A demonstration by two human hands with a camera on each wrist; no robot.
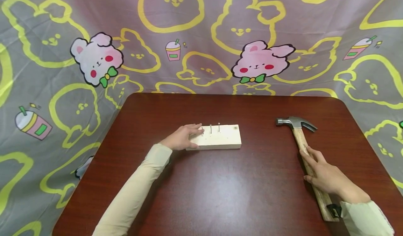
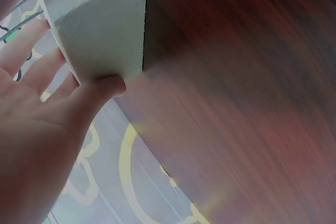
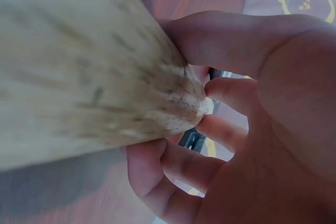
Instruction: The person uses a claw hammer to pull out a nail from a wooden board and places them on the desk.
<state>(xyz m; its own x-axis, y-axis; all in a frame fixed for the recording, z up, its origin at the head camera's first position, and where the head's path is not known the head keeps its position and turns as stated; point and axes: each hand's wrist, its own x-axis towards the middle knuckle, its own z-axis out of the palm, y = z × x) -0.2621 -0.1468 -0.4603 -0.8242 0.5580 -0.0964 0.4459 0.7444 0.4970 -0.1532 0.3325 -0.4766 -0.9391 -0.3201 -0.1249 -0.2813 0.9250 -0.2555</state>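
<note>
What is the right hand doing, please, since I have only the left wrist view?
Observer: The right hand holds a hammer by its wooden handle.

Operator: Thank you. Could you tell me where the hammer's metal head is?

Observer: The metal head is at the far end of the handle, beyond the hand.

Operator: And is the hammer touching the block that I see?

Observer: No, the block is apart from it, to the hammer's left, with table between them.
</note>
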